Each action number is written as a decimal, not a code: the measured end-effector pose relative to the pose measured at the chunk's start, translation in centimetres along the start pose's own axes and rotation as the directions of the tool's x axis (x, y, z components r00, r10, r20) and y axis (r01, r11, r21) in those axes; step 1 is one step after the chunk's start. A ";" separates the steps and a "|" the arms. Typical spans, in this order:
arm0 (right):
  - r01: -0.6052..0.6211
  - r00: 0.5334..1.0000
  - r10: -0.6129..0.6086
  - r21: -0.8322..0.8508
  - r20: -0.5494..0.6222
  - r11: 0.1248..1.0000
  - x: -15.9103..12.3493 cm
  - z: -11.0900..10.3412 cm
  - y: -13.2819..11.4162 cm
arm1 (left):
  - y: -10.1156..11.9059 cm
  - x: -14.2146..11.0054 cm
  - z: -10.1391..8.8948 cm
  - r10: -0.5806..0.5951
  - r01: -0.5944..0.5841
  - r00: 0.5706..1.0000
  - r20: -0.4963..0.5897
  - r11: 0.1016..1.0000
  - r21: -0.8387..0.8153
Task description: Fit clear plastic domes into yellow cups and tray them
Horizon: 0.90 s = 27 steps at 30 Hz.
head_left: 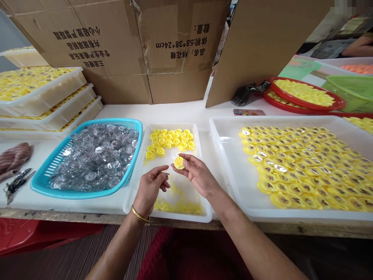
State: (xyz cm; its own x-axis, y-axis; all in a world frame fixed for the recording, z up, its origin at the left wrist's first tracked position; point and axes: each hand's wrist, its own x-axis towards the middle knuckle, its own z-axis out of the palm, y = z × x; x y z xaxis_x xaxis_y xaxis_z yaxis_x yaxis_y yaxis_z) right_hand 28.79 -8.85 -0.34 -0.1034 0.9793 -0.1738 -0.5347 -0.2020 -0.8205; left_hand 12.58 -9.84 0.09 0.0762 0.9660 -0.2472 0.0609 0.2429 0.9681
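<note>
Between the thumb and fingers of my right hand (199, 175) is a small round yellow plastic cup (179, 163), its face turned up toward me. My left hand (153, 186) is beside it, fingers curled and thumb pressed in; a tiny shiny bit shows at the fingertips, too small to name. Both hands are over a narrow white tray (206, 208). At its far end stand several yellow cups (171, 138), and yellow crumbs (177, 207) lie along its near end. Left of it, a blue basket (39, 186) is heaped with clear, shiny plastic discs (96, 159).
A large white tray (233, 186) on the right holds rows of yellow cups with dark, glossy centres (305, 167). Stacked trays (78, 87), keys (16, 184) and a striped cloth (16, 157) are at left. Cardboard (116, 85) walls the back; red trays (339, 103) stand far right.
</note>
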 end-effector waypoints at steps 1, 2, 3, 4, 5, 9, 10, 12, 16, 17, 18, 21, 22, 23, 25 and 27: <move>-0.001 1.000 0.001 0.003 -0.004 1.000 0.0 0.1 -0.1 | -0.2 -0.2 0.1 0.058 -0.058 0.998 -0.004 0.996 0.075; -0.001 1.000 0.001 -0.001 -0.008 1.000 0.0 0.1 -0.1 | -0.3 -0.4 0.2 0.147 -0.143 0.989 -0.006 0.972 0.184; 0.000 1.000 0.000 -0.011 -0.013 1.000 0.0 0.1 -0.1 | -0.4 -0.6 0.3 0.253 -0.243 0.967 0.008 0.918 0.313; 0.000 1.000 0.000 -0.026 -0.020 1.000 0.0 0.1 -0.1 | -0.4 -0.9 0.5 0.355 -0.339 0.934 0.049 0.831 0.442; -0.002 1.000 0.001 -0.043 -0.028 0.999 0.0 0.1 0.0 | -0.4 -1.1 0.7 0.432 -0.416 0.895 0.109 0.721 0.555; 0.005 0.999 -0.008 -0.089 -0.035 0.996 0.0 0.1 0.1 | -0.5 -1.4 1.4 0.499 -0.486 0.822 0.275 0.362 0.795; 0.017 0.999 -0.020 -0.087 -0.032 0.996 0.0 0.1 0.2 | -0.6 -1.4 1.3 0.494 -0.472 0.823 0.278 0.324 0.820; 0.048 0.998 -0.050 -0.066 -0.030 0.997 0.0 0.0 0.2 | -0.7 -1.1 0.6 0.502 -0.437 0.830 0.245 0.311 0.844; 0.062 0.998 -0.062 -0.015 -0.009 0.998 -0.1 -0.1 0.1 | -0.7 -0.5 -1.2 0.489 -0.332 0.873 0.002 0.590 0.736; 0.052 0.999 -0.051 -0.017 0.005 0.999 -0.1 -0.1 0.1 | -0.5 -0.5 -1.4 0.422 -0.289 0.904 -0.069 0.721 0.630; 0.040 0.999 -0.039 -0.025 0.022 0.999 -0.1 -0.2 0.1 | -0.3 -0.4 -1.5 0.326 -0.235 0.938 -0.120 0.849 0.473; 0.014 0.998 -0.009 -0.063 0.066 0.998 -0.2 -0.3 0.1 | 0.6 -0.4 -0.8 0.034 -0.045 0.996 -0.083 0.989 -0.140; 0.010 0.997 -0.005 -0.077 0.072 0.997 -0.2 -0.3 0.1 | 0.9 -0.4 -0.3 -0.016 0.004 0.999 -0.039 0.953 -0.301; 0.010 0.997 -0.003 -0.091 0.074 0.996 -0.2 -0.3 0.1 | 1.1 -0.4 0.2 -0.041 0.038 0.999 0.001 0.908 -0.417; 0.011 0.997 -0.003 -0.119 0.073 0.993 -0.2 -0.3 0.2 | 1.4 -0.3 1.3 -0.053 0.067 0.998 0.041 0.845 -0.531; 0.020 0.997 -0.010 -0.137 0.072 0.990 -0.2 -0.3 0.2 | 1.4 -0.3 2.1 -0.037 0.047 0.999 0.030 0.832 -0.553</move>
State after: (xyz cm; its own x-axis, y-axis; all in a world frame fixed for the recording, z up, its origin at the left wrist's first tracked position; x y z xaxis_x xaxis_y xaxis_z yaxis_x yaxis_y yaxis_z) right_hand 28.97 -9.04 -0.65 -0.1581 0.9794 -0.1255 -0.4164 -0.1814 -0.8909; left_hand 14.78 -9.95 1.46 0.1032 0.9532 -0.2841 -0.4965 0.2969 0.8157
